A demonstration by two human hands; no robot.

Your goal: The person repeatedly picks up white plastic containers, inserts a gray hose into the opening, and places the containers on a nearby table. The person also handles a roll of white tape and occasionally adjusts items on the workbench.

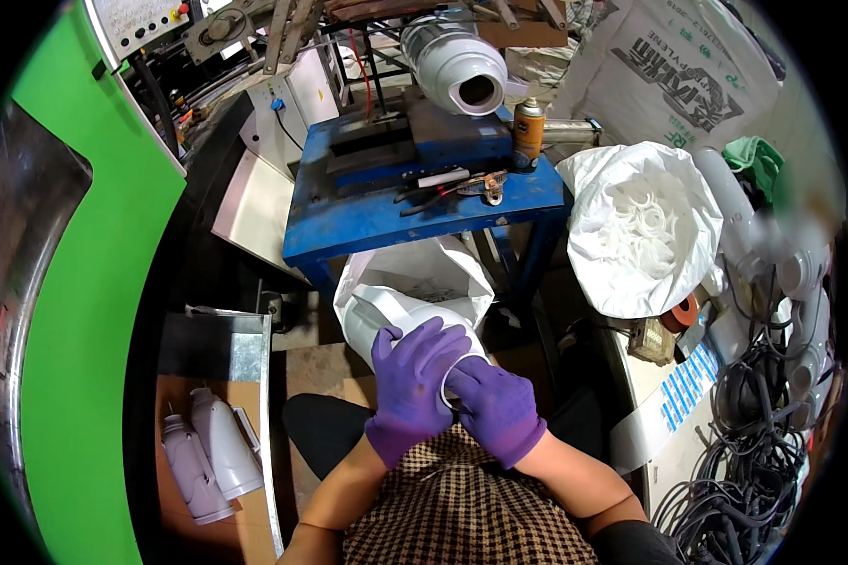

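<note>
A white plastic jug shell [426, 314] with a moulded handle lies tilted above my lap, its round open end toward me. My left hand [415, 377], in a purple glove, wraps over its near end with the fingers along the top. At the rim of that opening, my purple-gloved right hand [495, 405] has its fingers bent around the edge; the fingertips are partly hidden, and I cannot see whether they pinch anything small. Just beyond the shell stands an open white sack [462, 273].
A blue metal bench [377, 226] ahead carries pliers [438, 196], a spray can [529, 135] and a larger white plastic body [457, 71]. White rings fill a sack [584, 254] at right, above tangled black cables [725, 480]. Two jug shells [224, 447] lie in a left-hand box.
</note>
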